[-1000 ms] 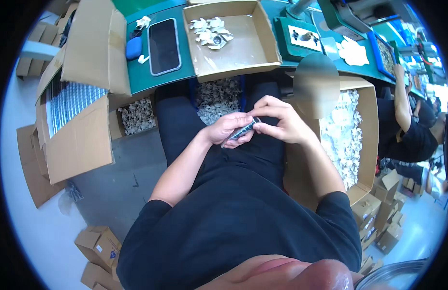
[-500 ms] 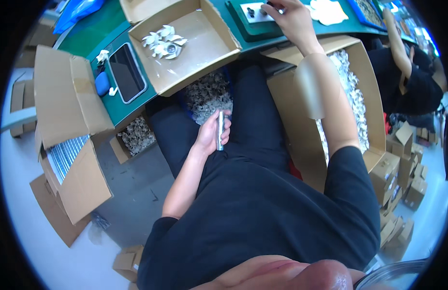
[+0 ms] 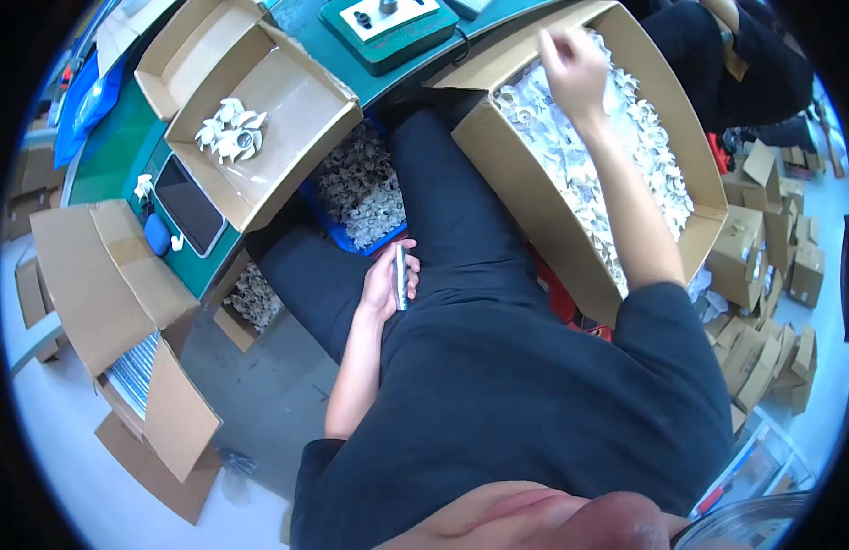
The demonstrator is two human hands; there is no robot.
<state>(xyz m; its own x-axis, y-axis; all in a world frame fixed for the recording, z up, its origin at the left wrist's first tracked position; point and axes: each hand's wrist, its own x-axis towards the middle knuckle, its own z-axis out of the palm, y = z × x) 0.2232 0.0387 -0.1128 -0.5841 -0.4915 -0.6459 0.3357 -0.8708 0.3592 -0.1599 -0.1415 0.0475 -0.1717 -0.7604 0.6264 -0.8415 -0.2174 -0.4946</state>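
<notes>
My left hand (image 3: pixel 382 286) rests by my lap, its fingers closed around a slim silver rod-like piece (image 3: pixel 401 278) held roughly upright. My right hand (image 3: pixel 574 75) is over a large open carton (image 3: pixel 534 197) heaped with small white finned parts (image 3: pixel 658 151). Motion blurs its fingertips, and I cannot make out anything in them. A green fixture block (image 3: pixel 394 48) with a white top plate (image 3: pixel 388 16) stands on the bench to the left of that hand; dark pegs show on the plate.
A shallow carton (image 3: pixel 301 124) holds several white finned pieces (image 3: pixel 230 130). Beside it lie a phone (image 3: pixel 191 203) and a blue case (image 3: pixel 157 235). Under the bench sits a blue bin (image 3: pixel 360 246) of finned parts. An open carton (image 3: pixel 181 403) stands left; a person (image 3: pixel 745 69) sits right.
My right hand has left the fixture and moved over the large carton of white parts. The view has swung to the right. My left hand still holds the silver piece.
</notes>
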